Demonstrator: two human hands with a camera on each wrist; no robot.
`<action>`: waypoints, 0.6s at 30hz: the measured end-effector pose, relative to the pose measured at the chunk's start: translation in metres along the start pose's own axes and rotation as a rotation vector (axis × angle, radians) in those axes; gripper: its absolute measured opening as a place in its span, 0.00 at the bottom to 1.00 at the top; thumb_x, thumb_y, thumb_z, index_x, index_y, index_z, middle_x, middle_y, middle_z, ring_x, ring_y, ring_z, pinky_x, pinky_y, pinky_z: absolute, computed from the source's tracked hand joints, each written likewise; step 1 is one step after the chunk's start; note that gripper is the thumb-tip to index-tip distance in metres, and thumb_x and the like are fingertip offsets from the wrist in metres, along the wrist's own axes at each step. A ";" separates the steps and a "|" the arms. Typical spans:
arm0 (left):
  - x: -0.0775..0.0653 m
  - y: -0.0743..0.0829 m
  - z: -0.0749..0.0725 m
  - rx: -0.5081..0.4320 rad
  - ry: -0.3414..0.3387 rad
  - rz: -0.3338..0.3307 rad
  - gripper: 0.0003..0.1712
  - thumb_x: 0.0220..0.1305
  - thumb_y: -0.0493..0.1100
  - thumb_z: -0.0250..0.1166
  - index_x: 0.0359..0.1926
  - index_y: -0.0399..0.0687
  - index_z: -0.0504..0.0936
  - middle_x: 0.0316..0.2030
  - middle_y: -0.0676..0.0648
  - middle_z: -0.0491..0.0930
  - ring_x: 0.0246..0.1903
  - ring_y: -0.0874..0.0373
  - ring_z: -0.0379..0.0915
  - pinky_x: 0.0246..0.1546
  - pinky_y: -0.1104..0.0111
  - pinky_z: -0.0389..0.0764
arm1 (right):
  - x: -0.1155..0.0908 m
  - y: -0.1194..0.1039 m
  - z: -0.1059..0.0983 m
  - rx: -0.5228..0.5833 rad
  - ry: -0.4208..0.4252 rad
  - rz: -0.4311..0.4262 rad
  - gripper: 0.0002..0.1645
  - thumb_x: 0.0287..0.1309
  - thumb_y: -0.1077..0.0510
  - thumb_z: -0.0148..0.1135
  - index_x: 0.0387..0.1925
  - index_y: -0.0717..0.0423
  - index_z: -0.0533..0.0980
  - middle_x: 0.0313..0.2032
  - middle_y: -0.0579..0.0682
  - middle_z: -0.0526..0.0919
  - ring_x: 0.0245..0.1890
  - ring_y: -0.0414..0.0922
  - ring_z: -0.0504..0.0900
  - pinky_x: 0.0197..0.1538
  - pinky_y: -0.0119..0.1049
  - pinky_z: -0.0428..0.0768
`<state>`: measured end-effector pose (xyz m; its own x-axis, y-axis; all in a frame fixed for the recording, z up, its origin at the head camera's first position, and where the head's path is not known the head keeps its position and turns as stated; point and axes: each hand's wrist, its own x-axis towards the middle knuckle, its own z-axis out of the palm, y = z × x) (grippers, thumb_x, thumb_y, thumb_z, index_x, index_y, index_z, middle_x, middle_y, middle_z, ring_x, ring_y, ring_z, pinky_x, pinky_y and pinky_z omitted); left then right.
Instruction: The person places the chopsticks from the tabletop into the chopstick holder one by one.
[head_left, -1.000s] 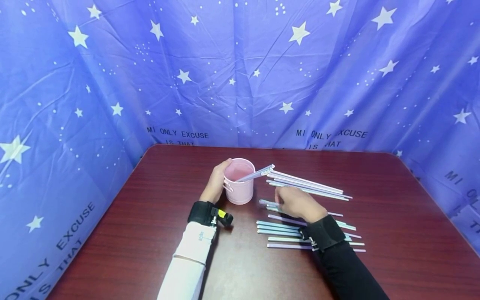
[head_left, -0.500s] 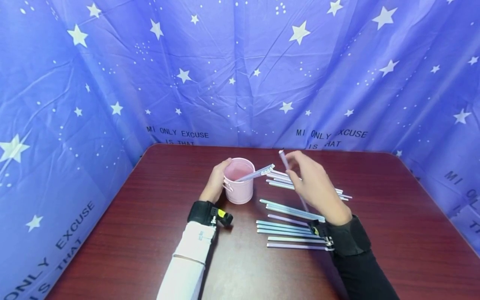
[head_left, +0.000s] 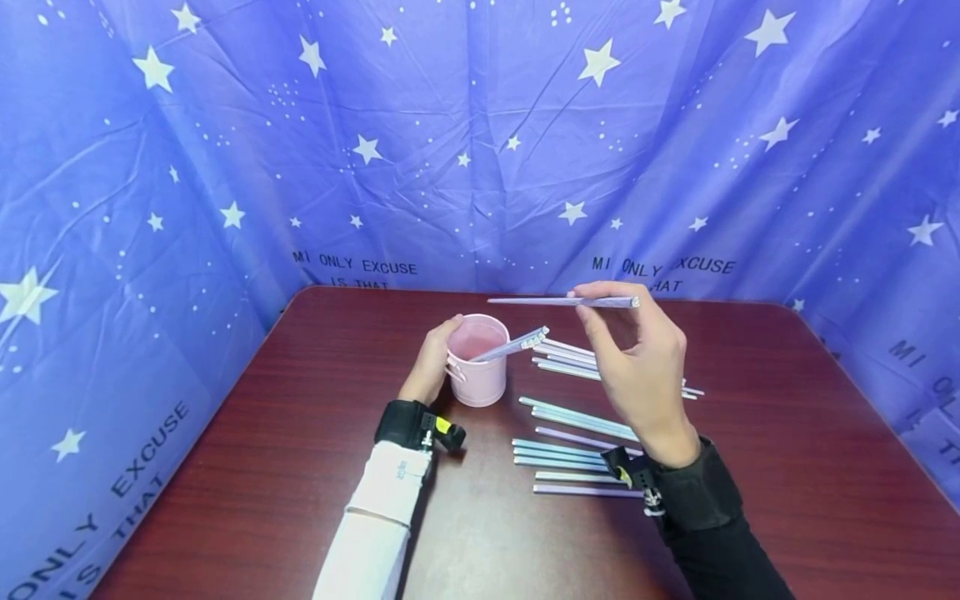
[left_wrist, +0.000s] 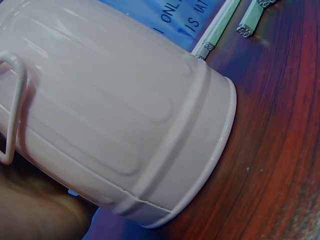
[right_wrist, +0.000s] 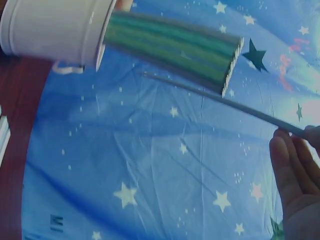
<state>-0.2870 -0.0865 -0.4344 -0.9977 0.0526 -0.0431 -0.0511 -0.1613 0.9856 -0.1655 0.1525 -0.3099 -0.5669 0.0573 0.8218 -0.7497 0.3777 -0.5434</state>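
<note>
A small pink bucket (head_left: 478,383) stands upright on the table, with several chopsticks (head_left: 512,343) leaning out over its right rim. My left hand (head_left: 429,363) holds the bucket round its left side; most of its fingers are hidden behind the wall. In the left wrist view the bucket's ribbed side (left_wrist: 115,100) fills much of the picture. My right hand (head_left: 643,367) pinches one lilac chopstick (head_left: 540,302) near its thick end. That chopstick lies nearly level above the table, its thin tip pointing left above the bucket's far rim. In the right wrist view its tip is apart from the bundle (right_wrist: 175,50).
Several chopsticks (head_left: 570,457) in blue, green and purple lie side by side to the right of the bucket. Another group (head_left: 566,364) lies farther back, partly behind my right hand. A starry blue curtain (head_left: 480,167) hangs behind the dark red table (head_left: 300,467).
My right hand has picked a chopstick off the table, lifted it and turned it from steep to nearly level, thin end left. My left hand and the bucket have stayed in place.
</note>
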 end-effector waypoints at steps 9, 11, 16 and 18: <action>0.000 0.000 -0.001 0.003 0.002 0.005 0.30 0.82 0.49 0.53 0.68 0.27 0.78 0.76 0.35 0.71 0.79 0.45 0.62 0.84 0.53 0.58 | -0.011 0.009 0.024 -0.034 -0.123 0.049 0.11 0.66 0.69 0.73 0.48 0.64 0.82 0.44 0.52 0.92 0.41 0.38 0.90 0.50 0.23 0.86; 0.000 0.000 -0.001 0.003 0.003 0.003 0.30 0.82 0.49 0.53 0.69 0.28 0.77 0.77 0.35 0.70 0.80 0.45 0.61 0.84 0.53 0.58 | -0.013 0.011 0.026 -0.058 -0.137 0.057 0.12 0.65 0.68 0.74 0.48 0.63 0.82 0.45 0.52 0.92 0.41 0.42 0.91 0.51 0.22 0.85; 0.000 0.000 -0.001 0.002 -0.004 0.006 0.30 0.82 0.49 0.53 0.71 0.29 0.76 0.78 0.35 0.68 0.81 0.45 0.59 0.85 0.53 0.56 | -0.014 0.013 0.026 -0.106 -0.147 0.066 0.15 0.64 0.67 0.76 0.50 0.59 0.83 0.45 0.48 0.93 0.41 0.45 0.92 0.51 0.23 0.82; 0.000 0.000 -0.001 -0.001 -0.005 0.007 0.30 0.82 0.49 0.53 0.71 0.28 0.76 0.79 0.36 0.67 0.81 0.45 0.58 0.85 0.53 0.55 | -0.014 0.012 0.025 -0.118 -0.152 0.065 0.15 0.63 0.66 0.76 0.50 0.58 0.83 0.45 0.48 0.93 0.41 0.44 0.91 0.52 0.24 0.82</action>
<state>-0.2874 -0.0878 -0.4349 -0.9978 0.0560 -0.0356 -0.0443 -0.1623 0.9857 -0.1751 0.1331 -0.3328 -0.6644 -0.0514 0.7456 -0.6696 0.4842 -0.5632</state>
